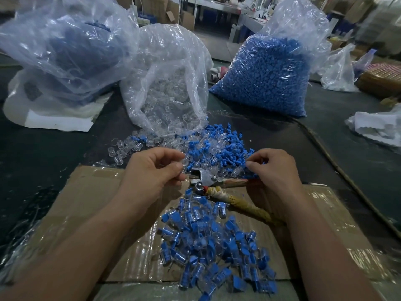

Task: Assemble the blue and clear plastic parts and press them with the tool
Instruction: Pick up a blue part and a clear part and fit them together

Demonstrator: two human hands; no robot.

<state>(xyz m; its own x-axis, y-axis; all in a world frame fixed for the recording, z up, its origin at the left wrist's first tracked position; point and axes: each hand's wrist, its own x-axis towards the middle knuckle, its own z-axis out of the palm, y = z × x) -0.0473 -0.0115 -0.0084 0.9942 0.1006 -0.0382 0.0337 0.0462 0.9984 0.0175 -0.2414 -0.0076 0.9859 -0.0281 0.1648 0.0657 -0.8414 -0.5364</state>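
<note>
Bench (43,153): dark surface, contents listed left to right.

1. Plastic bag of dark blue stock (65,51), at 10 o'clock, standing on a white sheet.
2. Cardboard sheet (86,203), taped, from 8 to 5 o'clock.
3. Left hand (152,170), at centre-left. Fingers curled, thumb and forefinger nearly closed, pinching a clear part (185,162) at the edge of the loose pile.
4. Clear bag of clear parts (169,90), at 12 o'clock, mouth open toward the hands.
5. Tool (206,181), at centre: metal pliers with wrapped handles, lying on the cardboard between the hands, held by neither.
6. Loose blue and clear parts (217,144), mixed heap just beyond the tool.
7. Assembled pieces (217,246), heap on the cardboard at 6 o'clock.
8. Bag of blue parts (267,79), at 1 o'clock.
9. Right hand (273,168), at centre-right. Fingers curled down onto the blue parts; whether they hold one cannot be told.
</note>
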